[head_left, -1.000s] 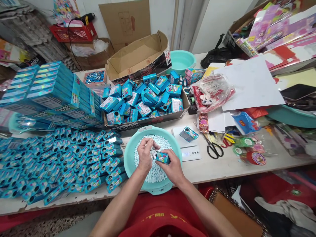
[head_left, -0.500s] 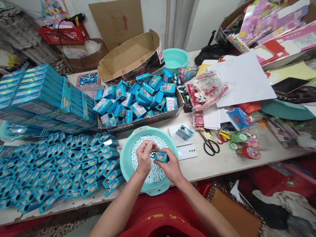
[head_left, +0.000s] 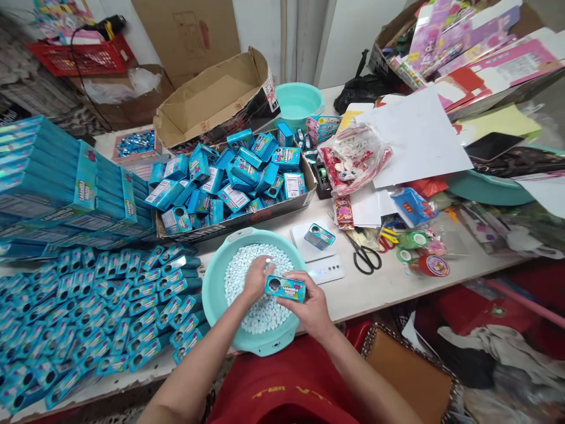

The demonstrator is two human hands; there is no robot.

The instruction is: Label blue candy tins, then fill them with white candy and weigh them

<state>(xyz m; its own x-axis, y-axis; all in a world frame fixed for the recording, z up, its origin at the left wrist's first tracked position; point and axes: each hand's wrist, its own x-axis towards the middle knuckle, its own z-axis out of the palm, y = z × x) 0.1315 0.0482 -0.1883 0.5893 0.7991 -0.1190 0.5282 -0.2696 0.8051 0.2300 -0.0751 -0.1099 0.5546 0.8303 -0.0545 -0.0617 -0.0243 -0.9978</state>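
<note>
My right hand [head_left: 314, 305] is closed around a small blue candy box [head_left: 286, 288], its printed side up and the round dark opening facing left. Beside that opening, over the bowl, my left hand [head_left: 256, 279] has its fingers curled, with a small white candy [head_left: 268, 260] showing at the fingertips. Beneath both hands sits a turquoise bowl [head_left: 213, 306] holding a heap of small pale candies [head_left: 247, 259]. Another blue box [head_left: 320, 235] rests tilted on a white scale [head_left: 329, 271] to the right of the bowl.
Rows of blue boxes [head_left: 101, 312] cover the table's left side, with tall stacked packs [head_left: 53, 182] behind. A carton [head_left: 247, 217] full of loose blue boxes stands behind the bowl. Black scissors [head_left: 367, 259], tape rolls [head_left: 417, 239] and paper [head_left: 419, 141] lie to the right.
My left hand has moved away from the box's opening, down and left over the candies. The box in my right hand has turned its printed side more toward me. The view has shifted slightly.
</note>
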